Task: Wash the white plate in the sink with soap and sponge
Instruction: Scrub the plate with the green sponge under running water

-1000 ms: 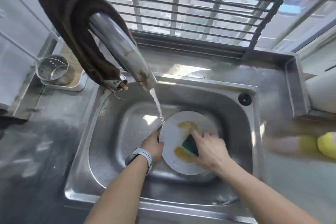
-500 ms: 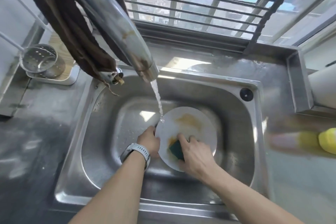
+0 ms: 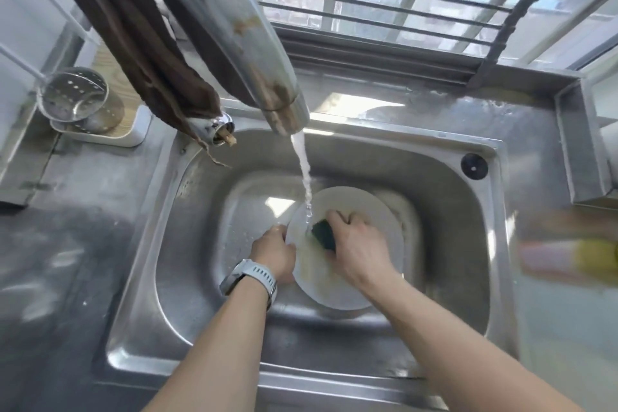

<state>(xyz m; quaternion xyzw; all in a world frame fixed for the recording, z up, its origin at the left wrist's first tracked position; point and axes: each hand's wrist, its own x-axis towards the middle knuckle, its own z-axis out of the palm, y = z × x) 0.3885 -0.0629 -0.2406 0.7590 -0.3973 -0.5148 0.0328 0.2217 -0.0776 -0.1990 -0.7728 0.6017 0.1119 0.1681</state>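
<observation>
The white plate (image 3: 347,281) is lying low in the steel sink (image 3: 468,244), a little right of the middle, so the water (image 3: 306,184) running from the tap (image 3: 247,43) is falling on its far-left part. The left hand (image 3: 274,254) is curling its fingers round the plate's left rim, apparently bracing it against the rubbing. The right hand (image 3: 359,251) is gripping the dark green sponge (image 3: 323,234) and pressing it onto the plate's face just beside the stream, where suds can wash off at once. A brownish smear is showing toward the near side, so scrubbing seems unfinished. A yellow bottle (image 3: 598,256), blurred, is lying on the counter at right.
</observation>
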